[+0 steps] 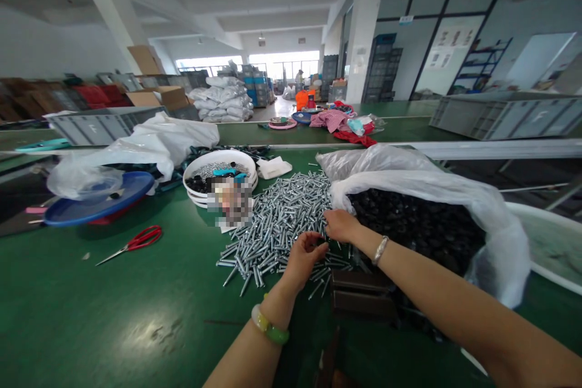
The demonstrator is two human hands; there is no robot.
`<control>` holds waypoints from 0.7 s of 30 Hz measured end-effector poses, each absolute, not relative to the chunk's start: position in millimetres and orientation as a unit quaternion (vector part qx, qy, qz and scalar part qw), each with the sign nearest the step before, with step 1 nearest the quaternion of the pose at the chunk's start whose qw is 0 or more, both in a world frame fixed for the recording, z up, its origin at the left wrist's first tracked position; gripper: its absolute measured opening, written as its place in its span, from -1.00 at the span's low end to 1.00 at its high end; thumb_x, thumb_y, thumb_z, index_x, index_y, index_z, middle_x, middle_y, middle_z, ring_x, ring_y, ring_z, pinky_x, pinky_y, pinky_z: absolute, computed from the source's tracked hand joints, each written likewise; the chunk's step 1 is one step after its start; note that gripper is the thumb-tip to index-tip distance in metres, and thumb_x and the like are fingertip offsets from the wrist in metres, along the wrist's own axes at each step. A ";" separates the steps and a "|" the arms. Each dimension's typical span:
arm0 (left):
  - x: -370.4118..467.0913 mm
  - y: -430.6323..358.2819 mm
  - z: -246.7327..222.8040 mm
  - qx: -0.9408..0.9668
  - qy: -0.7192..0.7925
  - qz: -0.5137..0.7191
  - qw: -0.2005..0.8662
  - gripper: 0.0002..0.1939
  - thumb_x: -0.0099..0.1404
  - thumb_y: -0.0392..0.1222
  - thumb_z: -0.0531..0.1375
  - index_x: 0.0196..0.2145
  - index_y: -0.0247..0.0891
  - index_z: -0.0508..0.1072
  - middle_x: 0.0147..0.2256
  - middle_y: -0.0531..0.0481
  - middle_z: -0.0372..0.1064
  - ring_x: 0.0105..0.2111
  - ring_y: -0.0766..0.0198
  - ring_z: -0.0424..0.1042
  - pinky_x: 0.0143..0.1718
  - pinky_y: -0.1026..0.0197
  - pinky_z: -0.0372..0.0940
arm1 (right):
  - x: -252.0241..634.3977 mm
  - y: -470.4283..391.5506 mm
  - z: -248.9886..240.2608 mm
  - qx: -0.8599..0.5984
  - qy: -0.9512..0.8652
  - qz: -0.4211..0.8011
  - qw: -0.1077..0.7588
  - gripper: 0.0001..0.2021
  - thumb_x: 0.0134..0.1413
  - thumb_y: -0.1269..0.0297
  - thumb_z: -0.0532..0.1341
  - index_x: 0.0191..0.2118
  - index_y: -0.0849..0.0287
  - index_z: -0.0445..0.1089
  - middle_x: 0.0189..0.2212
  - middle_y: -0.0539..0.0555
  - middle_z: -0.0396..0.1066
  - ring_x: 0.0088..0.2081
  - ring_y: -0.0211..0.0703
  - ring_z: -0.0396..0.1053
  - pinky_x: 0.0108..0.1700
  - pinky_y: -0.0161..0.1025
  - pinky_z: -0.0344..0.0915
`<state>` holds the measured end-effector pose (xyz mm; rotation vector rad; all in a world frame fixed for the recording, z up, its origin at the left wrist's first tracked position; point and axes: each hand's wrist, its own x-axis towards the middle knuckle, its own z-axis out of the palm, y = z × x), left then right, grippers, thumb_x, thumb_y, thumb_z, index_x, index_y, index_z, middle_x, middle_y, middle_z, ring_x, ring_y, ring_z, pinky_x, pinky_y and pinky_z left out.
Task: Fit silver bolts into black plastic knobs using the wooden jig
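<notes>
A pile of silver screws (pixel 282 212) lies on the green table. My left hand (pixel 305 256) is at the pile's lower right edge, thumb and fingers pinched round a small black part (pixel 321 241). Just above and to the right, my right hand (pixel 340 225) reaches over the screws with its fingers bent together; what is between them is too small to make out. Beside it is a white plastic bag (pixel 488 194) full of black parts (pixel 409 224). Dark brown blocks (pixel 361 291) lie below my right forearm.
Red-handled scissors (pixel 144 237) lie to the left. White round tubs (pixel 220 163) with small parts stand behind the screws. A blue tray (pixel 100 201) is at the left. Grey crates (pixel 509 116) and cloths (pixel 331 120) sit farther back.
</notes>
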<state>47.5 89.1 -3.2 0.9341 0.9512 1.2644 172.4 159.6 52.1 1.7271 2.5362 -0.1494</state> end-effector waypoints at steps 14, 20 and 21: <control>48.1 92.7 -6.2 0.405 0.427 0.547 0.596 -0.54 -0.11 -0.16 0.36 -0.22 -0.33 0.40 -0.31 -0.02 0.40 -0.47 0.41 0.36 -0.46 0.34 0.26 | 208.3 127.9 57.4 0.519 0.806 -0.243 -0.147 -0.76 0.14 0.31 -0.02 -0.27 0.29 0.35 -0.45 0.11 0.49 -0.52 -0.25 0.40 -0.50 -0.34 0.27; 47.0 85.7 7.3 0.520 0.374 0.534 0.552 -0.68 0.01 -0.18 0.30 -0.24 -0.31 0.45 -0.36 -0.01 0.45 -0.35 0.30 0.41 -0.25 0.24 0.29 | 212.8 92.5 63.4 0.440 0.823 -0.310 -0.181 -0.59 0.03 0.38 0.07 0.05 0.28 0.19 -0.58 -0.07 0.43 -0.60 -0.30 0.34 -0.51 -0.37 0.24; 47.4 84.5 8.4 0.528 0.364 0.534 0.551 -0.67 0.01 -0.20 0.30 -0.23 -0.31 0.45 -0.34 -0.02 0.45 -0.33 0.29 0.41 -0.23 0.23 0.29 | 214.2 89.3 65.4 0.424 0.835 -0.293 -0.193 -0.55 0.02 0.39 0.07 0.09 0.25 0.16 -0.58 -0.08 0.43 -0.59 -0.29 0.34 -0.49 -0.36 0.24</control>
